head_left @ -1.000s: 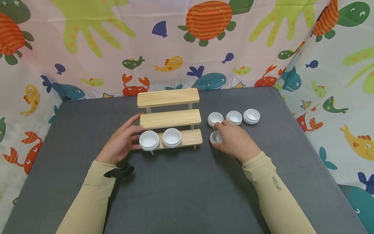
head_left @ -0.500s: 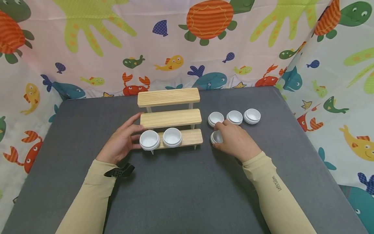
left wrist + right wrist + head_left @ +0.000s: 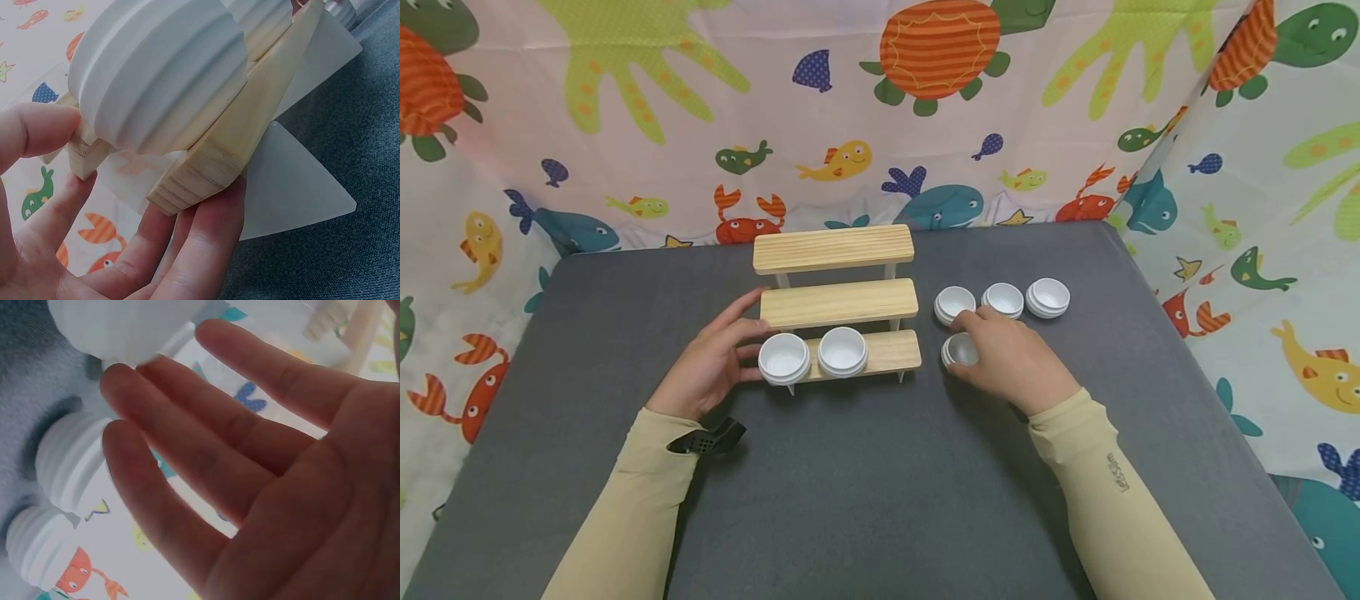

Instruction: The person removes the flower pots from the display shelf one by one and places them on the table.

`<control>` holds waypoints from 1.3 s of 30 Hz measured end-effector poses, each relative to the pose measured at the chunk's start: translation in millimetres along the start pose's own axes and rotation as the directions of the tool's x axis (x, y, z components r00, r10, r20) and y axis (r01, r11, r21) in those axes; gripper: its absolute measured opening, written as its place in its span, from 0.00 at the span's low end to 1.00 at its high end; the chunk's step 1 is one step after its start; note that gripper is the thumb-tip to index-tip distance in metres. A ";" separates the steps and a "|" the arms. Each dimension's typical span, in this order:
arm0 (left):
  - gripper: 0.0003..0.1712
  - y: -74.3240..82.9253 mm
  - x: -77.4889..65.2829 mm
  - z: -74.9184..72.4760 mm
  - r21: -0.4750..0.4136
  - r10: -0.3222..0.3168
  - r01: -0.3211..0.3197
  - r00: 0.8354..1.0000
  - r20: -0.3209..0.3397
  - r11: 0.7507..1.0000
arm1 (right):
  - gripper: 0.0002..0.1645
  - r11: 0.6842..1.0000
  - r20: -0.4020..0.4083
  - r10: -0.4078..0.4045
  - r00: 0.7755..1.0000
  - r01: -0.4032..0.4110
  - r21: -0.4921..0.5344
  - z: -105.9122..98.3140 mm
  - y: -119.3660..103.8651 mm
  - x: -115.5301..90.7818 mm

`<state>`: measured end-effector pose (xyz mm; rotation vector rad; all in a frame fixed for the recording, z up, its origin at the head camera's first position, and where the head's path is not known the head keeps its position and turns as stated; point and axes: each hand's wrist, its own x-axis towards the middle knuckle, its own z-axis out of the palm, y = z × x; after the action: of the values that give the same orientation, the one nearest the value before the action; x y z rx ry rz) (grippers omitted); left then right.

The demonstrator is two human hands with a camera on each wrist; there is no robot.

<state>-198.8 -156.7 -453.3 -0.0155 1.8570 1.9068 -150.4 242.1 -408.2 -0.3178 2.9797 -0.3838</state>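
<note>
A three-tier wooden display stand (image 3: 838, 303) with translucent side supports stands on the table. Two small white ridged bowls, a left bowl (image 3: 784, 358) and a right bowl (image 3: 842, 352), sit on its lowest tier. My left hand (image 3: 711, 367) grips the stand's left end; in the left wrist view its thumb and fingers lie at the ends of the wooden tiers (image 3: 187, 181). To the right of the stand, my right hand (image 3: 1011, 358) is at a loose white bowl (image 3: 960, 350). Its fingers look extended in the right wrist view, below a white bowl (image 3: 125, 325); whether they touch it, I cannot tell.
Behind my right hand, three more white bowls stand in a row: a left one (image 3: 955, 304), a middle one (image 3: 1003, 300) and a right one (image 3: 1047, 297). The grey tabletop (image 3: 850, 500) meets a sea-animal-print cloth (image 3: 662, 192) at the back and sides.
My right hand has shifted slightly right, uncovering more of the loose bowl, which stays in place. The left hand and the stand have not visibly moved.
</note>
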 end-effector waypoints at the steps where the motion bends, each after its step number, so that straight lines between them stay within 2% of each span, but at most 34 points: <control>1: 0.40 0.3 -0.4 -0.3 0.000 0.002 -0.002 1.000 0.000 1.000 | 0.31 1.000 -0.006 0.000 1.000 0.000 -0.001 -2.1 -1.0 -0.8; 5: 0.40 0.0 -0.8 -1.3 -0.002 0.010 -0.010 1.000 -0.002 1.000 | 0.29 0.999 -0.042 -0.039 0.998 0.039 0.003 -8.4 -7.5 -4.9; 9: 0.40 -1.9 0.0 -0.6 -0.005 0.009 -0.009 1.000 0.006 1.000 | 0.31 0.993 -0.090 -0.120 0.989 0.121 0.009 -9.0 -19.7 -11.4; 12: 0.40 -2.7 0.4 -0.1 -0.007 0.009 -0.009 1.000 0.015 1.000 | 0.36 0.977 -0.147 -0.210 0.967 0.212 -0.003 -6.9 -32.6 -16.0; 15: 0.40 -2.2 -0.3 -0.3 -0.009 0.013 -0.013 1.000 0.009 1.000 | 0.38 0.955 -0.206 -0.290 0.935 0.296 -0.003 -4.2 -48.5 -16.5; 19: 0.40 -1.5 -2.1 -1.2 -0.009 0.017 -0.017 1.000 0.001 1.000 | 0.38 0.938 -0.253 -0.335 0.908 0.347 0.007 -0.1 -72.4 -11.6; 24: 0.39 -3.6 -4.1 -2.3 -0.005 0.004 -0.004 1.000 -0.017 1.000 | 0.37 0.924 -0.258 -0.370 0.893 0.382 -0.004 7.3 -99.2 -1.8; 28: 0.39 -4.6 -3.0 -1.3 -0.003 0.006 -0.006 1.000 -0.020 1.000 | 0.35 0.921 -0.268 -0.379 0.886 0.389 -0.018 12.5 -111.4 3.1; 34: 0.39 -4.3 -0.5 0.3 0.005 0.011 -0.011 1.000 -0.001 1.000 | 0.35 0.934 -0.262 -0.348 0.900 0.357 -0.013 19.1 -117.9 4.2; 39: 0.39 -3.8 -1.5 0.5 0.012 0.023 -0.022 1.000 -0.012 1.000 | 0.36 0.941 -0.265 -0.329 0.907 0.337 -0.014 24.8 -122.8 8.2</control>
<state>-196.0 -156.9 -456.3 -0.0025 1.8842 1.9147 -131.3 118.3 -400.6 -0.8436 3.1702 -0.5473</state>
